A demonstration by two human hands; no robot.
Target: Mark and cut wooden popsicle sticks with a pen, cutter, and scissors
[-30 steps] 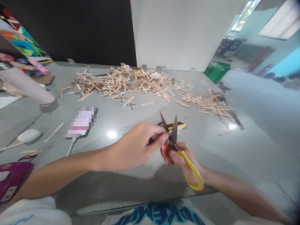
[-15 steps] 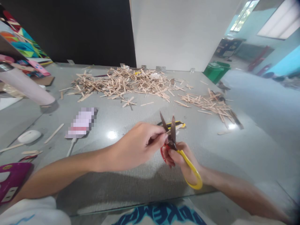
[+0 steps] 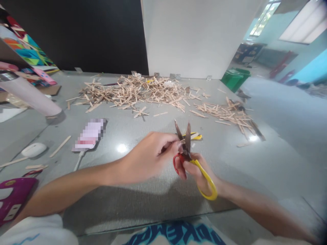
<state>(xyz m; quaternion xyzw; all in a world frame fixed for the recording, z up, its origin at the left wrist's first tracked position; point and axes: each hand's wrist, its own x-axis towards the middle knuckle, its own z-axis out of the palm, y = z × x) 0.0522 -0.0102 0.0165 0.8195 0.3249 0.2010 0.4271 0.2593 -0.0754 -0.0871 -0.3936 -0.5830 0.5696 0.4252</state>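
Observation:
My right hand (image 3: 198,170) is closed round the handles of a pair of scissors (image 3: 187,154), one loop red and the other yellow. The blades point away from me and stand apart. My left hand (image 3: 155,156) pinches a small wooden stick (image 3: 183,141), whose tip sits between the blades near the pivot; most of it is hidden by the fingers. Just behind the blades, a yellow and black utility knife (image 3: 196,136) lies on the table, partly covered.
A heap of wooden sticks (image 3: 127,92) spreads along the back, with a smaller pile (image 3: 227,114) at right. On the left are a phone (image 3: 89,134) with a cable, a white computer mouse (image 3: 34,149), a pale tumbler (image 3: 33,97) and a purple object (image 3: 17,197). A green bin (image 3: 235,80) stands beyond.
The scissors have shifted slightly up and to the left with my right hand, and the blades look slightly less spread. My left hand stays nearly in place, still pinching the stick.

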